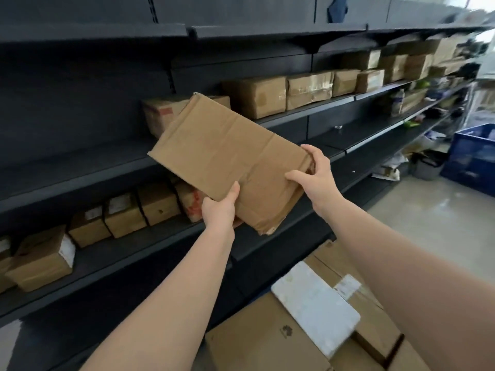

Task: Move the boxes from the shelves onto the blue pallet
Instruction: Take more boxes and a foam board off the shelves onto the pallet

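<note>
- Dark metal shelves along a storeroom wall, rows of small brown cartons on several levels, pale floor to the right
- Held clear of the shelf front, tilted, long side sloping down to the right: one flat cardboard box, creased and dented, lower corner crushed
- Probably light and rather soft-walled, judging by the easy tilt; best taken at opposite short ends or under the bottom edge, away from the crushed corner
- Left hand gripping the lower edge, thumb on the top face, fingers hidden beneath
- Right hand curled round the right end, thumb and fingers pinching the torn flap
- Below, more boxes stacked flat, a white slab on top
- No blue pallet surely visible; blue crate far right
</note>
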